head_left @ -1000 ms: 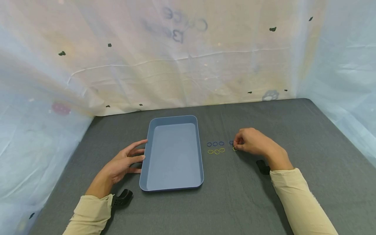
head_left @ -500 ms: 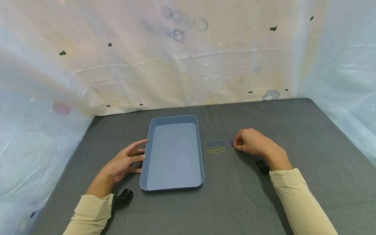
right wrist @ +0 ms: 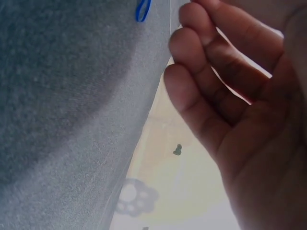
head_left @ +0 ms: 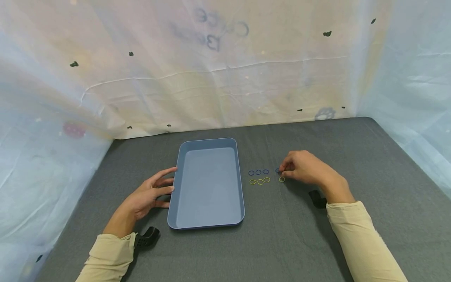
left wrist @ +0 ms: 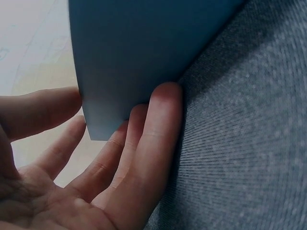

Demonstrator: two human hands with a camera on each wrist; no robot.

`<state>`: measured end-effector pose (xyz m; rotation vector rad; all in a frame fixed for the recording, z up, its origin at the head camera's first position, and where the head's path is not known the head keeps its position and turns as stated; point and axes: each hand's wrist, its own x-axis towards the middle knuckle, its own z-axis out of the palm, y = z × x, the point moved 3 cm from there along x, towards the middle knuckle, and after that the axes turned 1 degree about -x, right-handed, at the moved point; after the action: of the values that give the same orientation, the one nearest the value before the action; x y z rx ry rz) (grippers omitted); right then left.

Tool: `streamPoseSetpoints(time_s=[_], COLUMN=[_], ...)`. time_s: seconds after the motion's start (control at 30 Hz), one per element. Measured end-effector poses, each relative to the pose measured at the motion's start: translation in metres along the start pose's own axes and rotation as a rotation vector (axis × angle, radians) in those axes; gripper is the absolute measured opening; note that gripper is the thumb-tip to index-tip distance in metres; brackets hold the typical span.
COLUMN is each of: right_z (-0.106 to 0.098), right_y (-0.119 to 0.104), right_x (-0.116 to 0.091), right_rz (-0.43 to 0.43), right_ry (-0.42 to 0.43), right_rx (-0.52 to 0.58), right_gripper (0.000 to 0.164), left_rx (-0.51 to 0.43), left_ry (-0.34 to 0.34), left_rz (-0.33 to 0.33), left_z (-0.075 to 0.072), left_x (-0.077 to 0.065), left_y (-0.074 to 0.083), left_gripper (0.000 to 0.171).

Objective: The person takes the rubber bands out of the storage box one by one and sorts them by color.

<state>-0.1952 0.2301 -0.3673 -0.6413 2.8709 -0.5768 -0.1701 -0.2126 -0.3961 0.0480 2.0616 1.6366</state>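
A blue-grey rectangular tray (head_left: 211,188) lies flat on the cloth. My left hand (head_left: 146,196) touches its left side with fingers spread; in the left wrist view the fingertips meet the tray wall (left wrist: 115,62). Right of the tray are a row of three blue rubber bands (head_left: 258,172) and a row of three yellow rubber bands (head_left: 260,181). Farther right lie another blue rubber band (head_left: 277,170) and a yellow rubber band (head_left: 282,179). My right hand (head_left: 304,168) hovers beside these two, fingers bent. In the right wrist view the blue band (right wrist: 142,10) lies apart from the visible fingertips.
Dark grey cloth (head_left: 264,243) covers the table. A pale printed curtain (head_left: 225,78) hangs behind the far edge, and bluish sheeting (head_left: 419,86) hangs at the sides. Both wrists carry a black strap device (head_left: 148,237).
My right hand has drawn slightly back and its thumb has come away from the right-hand yellow rubber band, which now shows whole on the cloth. My left hand and the tray stay put.
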Motion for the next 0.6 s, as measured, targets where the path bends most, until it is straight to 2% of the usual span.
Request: streamPoseSetpoints(time_s=[0.3,0.6], right_z=[-0.005,-0.009], right_y=[0.002,0.013], right_x=[-0.002,-0.001], right_rz=[-0.014,0.029], right_ry=[0.063,0.130], right_rx=[-0.001,0.009], right_gripper=[0.015,0.019], left_rx=[-0.009,-0.001], left_ry=[-0.005,0.011], left_rz=[0.001,-0.015], left_z=[0.000,-0.001], left_x=[0.000,0.002], left_y=[-0.001,-0.003], left_gripper=[0.070,0.069])
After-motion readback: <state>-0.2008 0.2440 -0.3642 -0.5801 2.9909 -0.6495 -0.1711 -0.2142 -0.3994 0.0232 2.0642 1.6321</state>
